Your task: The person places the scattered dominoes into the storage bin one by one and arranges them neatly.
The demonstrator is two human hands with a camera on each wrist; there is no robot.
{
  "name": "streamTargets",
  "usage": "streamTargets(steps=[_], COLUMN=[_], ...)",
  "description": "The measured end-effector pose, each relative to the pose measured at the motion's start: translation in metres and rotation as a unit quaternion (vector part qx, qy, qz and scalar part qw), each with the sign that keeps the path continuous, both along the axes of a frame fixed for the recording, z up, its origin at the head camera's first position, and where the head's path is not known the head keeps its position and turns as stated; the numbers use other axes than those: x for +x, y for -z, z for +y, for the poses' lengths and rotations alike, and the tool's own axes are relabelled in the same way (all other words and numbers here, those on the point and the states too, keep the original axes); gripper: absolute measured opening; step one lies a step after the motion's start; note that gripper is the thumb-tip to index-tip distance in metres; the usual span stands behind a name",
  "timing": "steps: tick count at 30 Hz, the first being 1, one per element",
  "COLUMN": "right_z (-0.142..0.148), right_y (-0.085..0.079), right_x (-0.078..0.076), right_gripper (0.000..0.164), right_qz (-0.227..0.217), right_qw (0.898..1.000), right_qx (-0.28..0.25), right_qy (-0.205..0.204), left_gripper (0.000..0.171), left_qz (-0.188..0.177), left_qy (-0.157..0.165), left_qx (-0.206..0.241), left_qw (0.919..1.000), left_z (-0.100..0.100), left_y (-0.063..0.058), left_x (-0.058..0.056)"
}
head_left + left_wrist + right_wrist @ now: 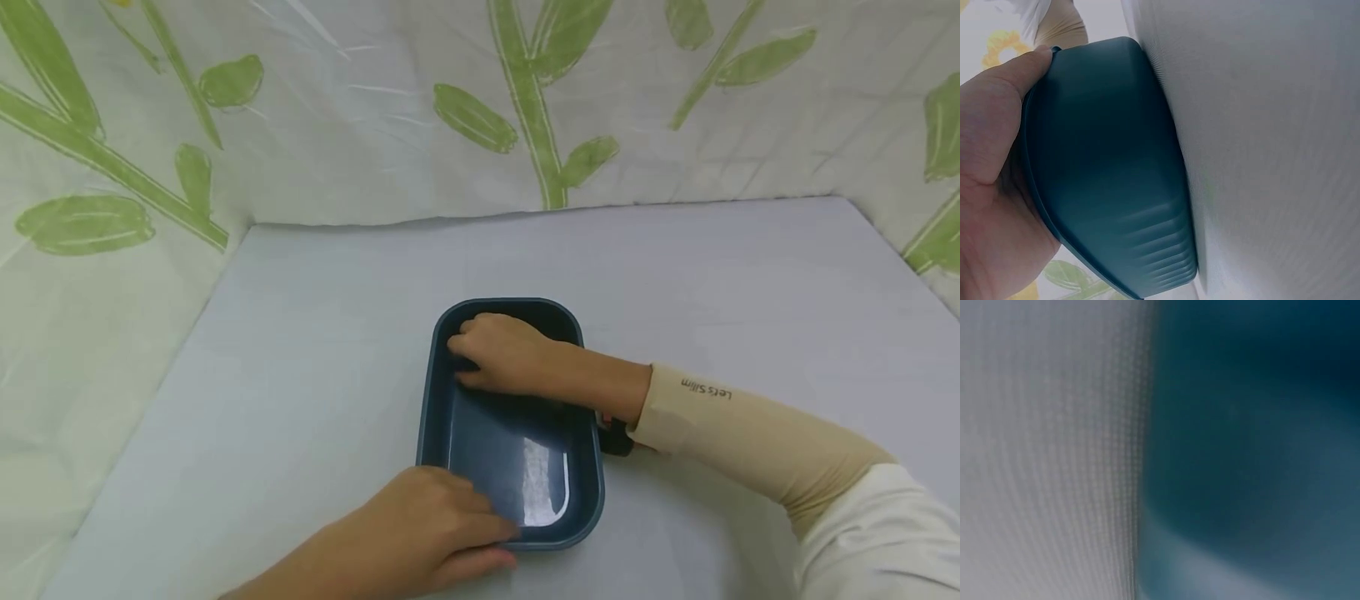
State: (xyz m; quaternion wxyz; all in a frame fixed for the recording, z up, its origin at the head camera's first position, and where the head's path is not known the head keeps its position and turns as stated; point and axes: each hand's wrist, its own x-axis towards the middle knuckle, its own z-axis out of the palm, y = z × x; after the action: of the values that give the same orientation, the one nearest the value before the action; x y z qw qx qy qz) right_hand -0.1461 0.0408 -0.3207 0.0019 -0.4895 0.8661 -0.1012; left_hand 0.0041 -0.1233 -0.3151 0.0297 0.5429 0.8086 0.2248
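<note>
A dark blue rectangular plastic tub (pixel 510 458) with rounded corners stands on the white surface in the head view. My left hand (pixel 431 529) grips its near left rim, fingers over the edge and thumb outside. In the left wrist view the thumb of that hand (pixel 991 162) lies along the rim, beside the ribbed outer wall of the tub (pixel 1104 150). My right hand (pixel 498 354) reaches into the far left part, fingers bent near the inner wall; whatever lies under them is hidden. Only the blurred tub wall (pixel 1241 456) and pale cloth show in the right wrist view.
The white tabletop (pixel 300 350) extends around the tub. Behind it hangs a pale sheet (pixel 360 108) with green leaf prints. A small black device (pixel 617 439) is partly hidden under the right forearm, which wears a beige sleeve (pixel 750 425).
</note>
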Motion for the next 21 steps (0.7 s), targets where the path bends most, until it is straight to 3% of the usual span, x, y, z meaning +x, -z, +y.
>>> streamTargets(steps=[9, 16, 21], right_z=[0.025, 0.069, 0.107], right_y=[-0.011, -0.030, -0.037], right_x=[0.010, 0.021, 0.028], right_gripper=[0.021, 0.022, 0.022], right_qz=[-0.001, -0.015, -0.016], right_qw=[0.998, 0.990, 0.984], right_qx=[-0.064, -0.130, -0.145], right_qy=[0.028, 0.060, 0.099], left_gripper=[0.020, 0.021, 0.018], left_qz=[-0.009, -0.004, -0.005], left_qy=[0.003, 0.006, 0.002], left_qx=[0.012, 0.015, 0.020], left_qw=[0.9999, 0.9999, 0.9998], left_z=[0.001, 0.001, 0.002], left_y=[0.002, 0.002, 0.001], left_x=[0.000, 0.000, 0.000])
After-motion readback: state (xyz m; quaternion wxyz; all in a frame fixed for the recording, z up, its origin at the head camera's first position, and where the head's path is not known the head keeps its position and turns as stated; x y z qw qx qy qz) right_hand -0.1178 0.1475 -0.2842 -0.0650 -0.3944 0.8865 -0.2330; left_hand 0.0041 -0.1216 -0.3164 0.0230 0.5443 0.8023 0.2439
